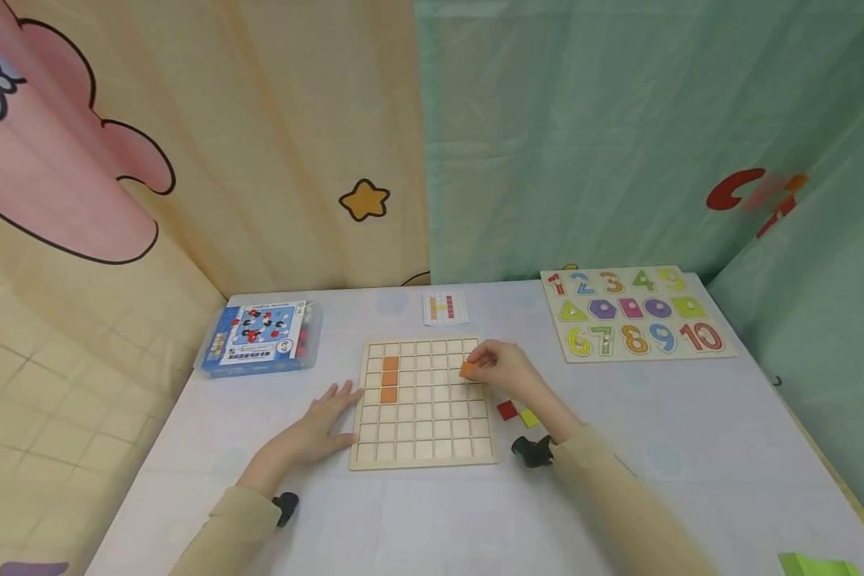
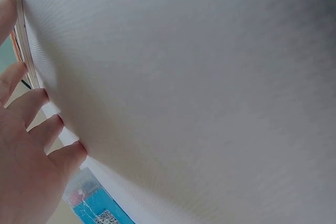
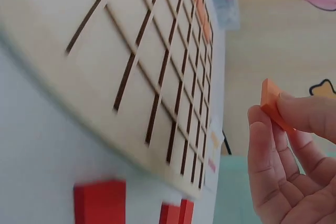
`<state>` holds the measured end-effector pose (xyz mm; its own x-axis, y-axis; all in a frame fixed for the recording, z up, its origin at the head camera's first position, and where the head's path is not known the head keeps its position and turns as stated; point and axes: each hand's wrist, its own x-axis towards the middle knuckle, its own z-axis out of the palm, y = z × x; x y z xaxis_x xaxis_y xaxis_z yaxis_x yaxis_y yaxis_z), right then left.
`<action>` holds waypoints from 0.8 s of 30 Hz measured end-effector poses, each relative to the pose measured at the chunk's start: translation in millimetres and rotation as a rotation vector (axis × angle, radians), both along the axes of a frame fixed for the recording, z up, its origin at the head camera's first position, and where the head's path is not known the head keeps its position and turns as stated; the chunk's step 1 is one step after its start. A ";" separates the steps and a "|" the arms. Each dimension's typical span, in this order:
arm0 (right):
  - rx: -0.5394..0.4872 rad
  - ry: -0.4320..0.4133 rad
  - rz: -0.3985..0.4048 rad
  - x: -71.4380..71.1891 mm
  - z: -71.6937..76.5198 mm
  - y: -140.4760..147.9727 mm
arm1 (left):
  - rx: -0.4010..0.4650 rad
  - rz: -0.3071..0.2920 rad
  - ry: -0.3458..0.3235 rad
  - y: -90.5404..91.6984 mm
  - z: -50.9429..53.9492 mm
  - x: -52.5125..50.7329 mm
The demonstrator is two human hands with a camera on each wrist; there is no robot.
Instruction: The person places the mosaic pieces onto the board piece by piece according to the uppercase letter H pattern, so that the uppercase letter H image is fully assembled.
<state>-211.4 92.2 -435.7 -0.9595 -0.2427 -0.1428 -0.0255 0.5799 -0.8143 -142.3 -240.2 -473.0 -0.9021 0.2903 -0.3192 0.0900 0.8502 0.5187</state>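
A wooden grid board (image 1: 425, 462) lies flat on the table. Three orange square tiles (image 1: 389, 378) sit in its cells one below another, near the left side. My left hand (image 1: 315, 426) rests beside the board with fingers spread, thumb and forefinger touching its left edge. Over the board's right edge, my right hand (image 1: 506, 370) pinches another orange tile (image 3: 270, 103) between thumb and fingers, held up off the grid. A red tile (image 1: 507, 410) and a yellow tile (image 1: 529, 418) lie right of the board, below that wrist. More than one red piece (image 3: 102, 203) shows in the right wrist view.
Behind the board lies a card (image 1: 445, 308) printed with a coloured tile pattern. A blue boxed set (image 1: 262, 338) stands at the back left. A number and shape puzzle board (image 1: 634, 316) lies at the back right. Something bright green (image 1: 817, 565) shows at the front right corner.
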 end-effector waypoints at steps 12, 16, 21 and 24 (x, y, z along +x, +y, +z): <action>-0.062 -0.010 0.151 10.1 -13.0 -82.1 | 0.015 -0.016 0.005 0.1 2.7 0.4; -0.049 -0.023 0.163 15.0 -21.7 -96.0 | 0.025 -0.014 0.000 0.9 4.7 1.4; -0.057 -0.030 0.159 18.9 -30.2 -105.7 | 0.024 -0.016 0.003 0.6 5.6 2.1; -0.045 -0.013 0.172 19.2 -33.0 -108.3 | 0.026 -0.020 0.009 0.1 5.6 2.1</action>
